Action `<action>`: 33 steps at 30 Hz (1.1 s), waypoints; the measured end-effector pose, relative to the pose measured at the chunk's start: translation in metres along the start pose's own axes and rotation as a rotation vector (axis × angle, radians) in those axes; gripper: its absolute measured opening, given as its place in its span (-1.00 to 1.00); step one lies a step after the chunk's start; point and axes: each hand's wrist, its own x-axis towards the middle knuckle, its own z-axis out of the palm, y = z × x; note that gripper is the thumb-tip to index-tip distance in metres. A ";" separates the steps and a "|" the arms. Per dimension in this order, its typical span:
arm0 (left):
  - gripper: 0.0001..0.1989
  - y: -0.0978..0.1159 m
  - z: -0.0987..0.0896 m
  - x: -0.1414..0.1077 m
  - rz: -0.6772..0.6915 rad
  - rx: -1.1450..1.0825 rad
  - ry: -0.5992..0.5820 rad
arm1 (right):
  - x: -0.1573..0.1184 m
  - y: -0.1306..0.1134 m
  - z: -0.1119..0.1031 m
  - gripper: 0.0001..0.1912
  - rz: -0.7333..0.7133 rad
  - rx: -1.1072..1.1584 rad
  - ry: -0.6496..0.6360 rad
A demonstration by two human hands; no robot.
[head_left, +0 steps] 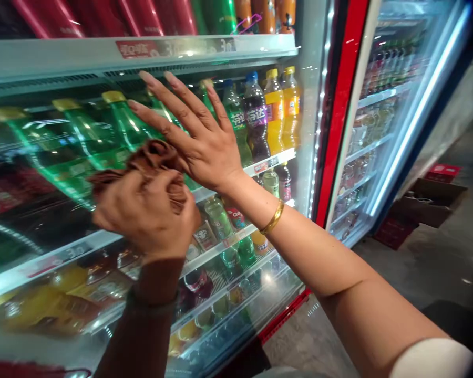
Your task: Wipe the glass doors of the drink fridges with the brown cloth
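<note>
My left hand (145, 210) is closed around a crumpled brown cloth (153, 157), which bulges out above the fingers. Just right of it, my right hand (205, 136) has its fingers spread and holds nothing; its palm faces the cooler's glass door, and whether it touches the glass cannot be made out. A gold bracelet (274, 218) circles the right wrist. Behind both hands stand green bottles with yellow caps (118, 113). Dark purple (256, 115) and orange drink bottles (275, 105) stand to the right of my fingers.
Shelf edges with price labels (205, 47) cross the cooler. A red frame strip (341, 105) separates it from a second lit cooler (386, 100). An open cardboard box (437, 202) and a red box (396, 231) sit on the floor at right.
</note>
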 end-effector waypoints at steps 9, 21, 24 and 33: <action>-0.60 0.010 -0.008 0.075 -0.041 0.325 0.253 | -0.004 0.015 0.020 -0.44 -0.117 0.049 0.033; -0.70 0.009 -0.001 0.043 0.299 0.420 0.164 | -0.007 0.032 0.029 -0.31 -0.193 0.058 0.203; -0.67 -0.001 -0.017 0.077 0.269 0.448 0.207 | 0.003 0.063 0.013 -0.29 -0.359 0.002 0.144; -0.70 0.044 0.039 0.061 0.434 0.365 0.137 | 0.013 0.126 -0.004 -0.37 -0.319 -0.110 0.261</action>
